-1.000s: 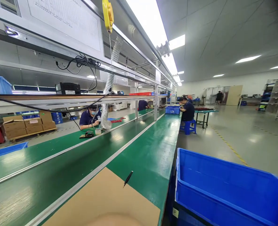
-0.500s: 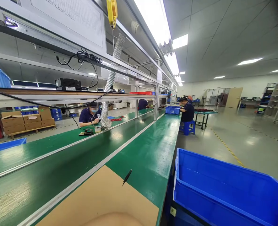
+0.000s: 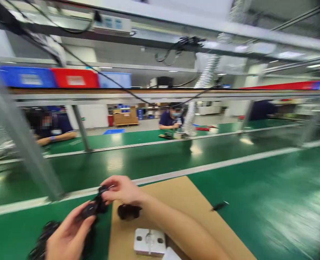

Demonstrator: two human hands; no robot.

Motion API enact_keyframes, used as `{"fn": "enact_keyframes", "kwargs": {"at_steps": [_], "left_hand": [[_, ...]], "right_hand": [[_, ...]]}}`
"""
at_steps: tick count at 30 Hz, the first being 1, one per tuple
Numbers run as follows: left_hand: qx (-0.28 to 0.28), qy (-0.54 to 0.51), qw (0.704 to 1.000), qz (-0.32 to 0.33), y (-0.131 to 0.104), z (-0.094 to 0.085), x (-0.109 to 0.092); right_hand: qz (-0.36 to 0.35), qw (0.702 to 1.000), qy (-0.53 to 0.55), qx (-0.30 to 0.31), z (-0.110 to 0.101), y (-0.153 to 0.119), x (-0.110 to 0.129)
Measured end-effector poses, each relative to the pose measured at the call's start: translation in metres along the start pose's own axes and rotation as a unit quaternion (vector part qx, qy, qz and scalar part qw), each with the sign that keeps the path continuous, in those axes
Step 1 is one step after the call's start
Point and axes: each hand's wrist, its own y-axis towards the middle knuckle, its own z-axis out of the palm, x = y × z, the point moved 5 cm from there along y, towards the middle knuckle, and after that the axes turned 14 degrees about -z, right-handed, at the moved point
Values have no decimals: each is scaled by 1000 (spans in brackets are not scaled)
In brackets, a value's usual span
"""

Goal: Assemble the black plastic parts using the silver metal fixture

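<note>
My left hand [image 3: 70,233] is closed on a small black part [image 3: 93,206], pinching its near end between thumb and fingers. My right hand [image 3: 122,190] grips the far end of the same part, its forearm reaching across the brown board [image 3: 181,195]. Motion blur hides what kind of part it is. Beside and partly behind my left hand lies a pile of black items [image 3: 47,231]. Under my right wrist a dark rounded object [image 3: 128,212] sits on the board. Nearer me is a white block [image 3: 149,242] with two dark holes.
A slim black tool [image 3: 220,206] lies at the board's right edge. Beyond runs a green conveyor belt [image 3: 149,159], with a metal post [image 3: 37,155] at left. Co-workers sit across it. Overhead, a shelf [image 3: 138,94] carries blue and red bins [image 3: 74,78].
My view has swung left, and the large blue bin at right has left the frame. Both my hands, the black part and the white block have come into view.
</note>
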Motion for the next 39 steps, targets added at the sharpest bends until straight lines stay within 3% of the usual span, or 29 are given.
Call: {"fn": "enact_keyframes", "kwargs": {"at_steps": [3, 10, 15, 27, 39], "left_hand": [[47, -50, 998, -4, -3, -9, 0], [55, -76, 995, 37, 0, -5, -9], [62, -64, 995, 50, -1, -8, -9], [80, -25, 995, 56, -1, -7, -11], [93, -43, 995, -17, 4, -8, 0]], "right_hand": [[-52, 997, -27, 57, -2, -1, 5], [-101, 976, -150, 122, 11, -12, 24], [-107, 956, -239, 131, 18, -15, 27], [-166, 932, -282, 156, 33, -22, 33], [-263, 888, -319, 203, 34, -24, 40]]}}
